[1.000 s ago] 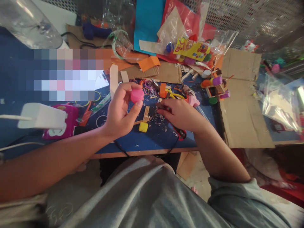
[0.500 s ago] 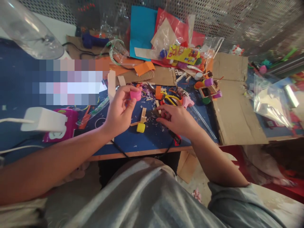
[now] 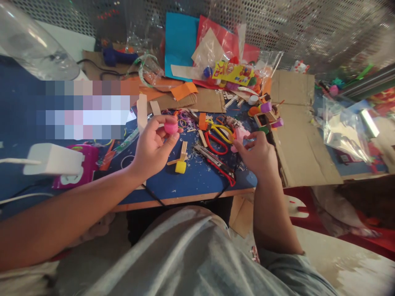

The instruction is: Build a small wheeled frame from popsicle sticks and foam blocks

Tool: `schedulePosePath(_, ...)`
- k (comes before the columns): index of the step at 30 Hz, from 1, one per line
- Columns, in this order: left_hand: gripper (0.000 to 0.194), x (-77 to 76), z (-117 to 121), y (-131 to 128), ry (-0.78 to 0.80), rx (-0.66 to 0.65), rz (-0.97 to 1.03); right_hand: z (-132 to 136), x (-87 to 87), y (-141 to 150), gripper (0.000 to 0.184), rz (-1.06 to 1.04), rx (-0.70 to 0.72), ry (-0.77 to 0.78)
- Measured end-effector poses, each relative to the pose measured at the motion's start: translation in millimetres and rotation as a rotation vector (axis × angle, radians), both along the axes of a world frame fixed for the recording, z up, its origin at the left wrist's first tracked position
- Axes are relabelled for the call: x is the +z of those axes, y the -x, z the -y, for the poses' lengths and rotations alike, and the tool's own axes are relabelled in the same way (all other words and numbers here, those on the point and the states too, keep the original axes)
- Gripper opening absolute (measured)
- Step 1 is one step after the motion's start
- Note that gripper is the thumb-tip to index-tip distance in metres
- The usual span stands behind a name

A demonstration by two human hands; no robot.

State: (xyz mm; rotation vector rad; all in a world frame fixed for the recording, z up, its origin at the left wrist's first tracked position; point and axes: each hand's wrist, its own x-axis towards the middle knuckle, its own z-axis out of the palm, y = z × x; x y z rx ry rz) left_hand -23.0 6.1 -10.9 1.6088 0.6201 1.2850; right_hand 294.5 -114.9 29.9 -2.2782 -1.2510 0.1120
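Observation:
My left hand (image 3: 156, 142) holds a small round pink cap-like piece (image 3: 170, 125) between thumb and fingers, above the blue table. My right hand (image 3: 257, 154) has its thumb and fingers closed at a pink plastic object (image 3: 240, 136), partly covered by the fingers. Between the hands lies a utility knife (image 3: 216, 164) with a red and black handle. Pliers (image 3: 217, 137) with red and yellow handles rest just beyond it. Nearer the left hand, a yellow cylinder (image 3: 180, 166) sits against a bundle of thin wooden sticks (image 3: 184, 150).
A small wooden stick model (image 3: 264, 118) with coloured round pieces stands by the cardboard sheet (image 3: 308, 144) on the right. A white charger (image 3: 52, 158) sits in a magenta socket box (image 3: 88, 162) at left. Paper and clear bags crowd the back, including a yellow-labelled bag (image 3: 233, 73).
My right hand has moved right, from over the utility knife to the pink plastic object, leaving the knife uncovered. My left hand keeps the pink piece, and the view has shifted slightly.

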Motion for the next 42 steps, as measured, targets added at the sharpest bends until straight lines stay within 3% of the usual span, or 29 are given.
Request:
schedulePosePath(8,0.04,2.7,-2.0,3.1,-0.019,0.01,-0.016,-8.6,-16.4,-2.5,0.055,-0.382,-0.087,-0.082)
schedulePosePath(14,0.041,3.5,-1.6,2.1,-0.015,0.026,0.017,-4.1,-22.2,-4.5,0.051,-0.892,-0.15,-0.436)
schedulePosePath(19,0.042,3.1,-3.2,2.9,-0.029,0.049,0.005,-0.1,-16.2,1.7,0.036,-1.211,-0.064,-0.68)
schedulePosePath(22,0.041,2.7,-2.5,1.6,-0.027,0.064,0.014,-3.2,-16.1,10.1,0.026,-1.36,-0.018,-0.65)
schedulePosePath(27,0.039,1.9,-0.5,-2.2,-0.025,0.071,0.052,-9.3,-15.2,25.8,0.024,-1.663,-0.152,-0.622)
schedulePosePath(30,0.041,1.7,-0.3,-2.4,-0.018,0.059,0.057,-14.2,-14.0,29.8,0.017,-1.693,-0.14,-0.651)
schedulePosePath(37,0.045,0.8,-2.8,2.6,-0.017,0.028,0.011,-14.9,-12.2,34.6,0.033,-1.583,-0.046,-0.684)
schedulePosePath(42,0.044,1.6,-1.6,2.6,-0.004,0.01,0.008,-6.1,6.8,42.2,0.037,-1.449,0.073,-0.682)
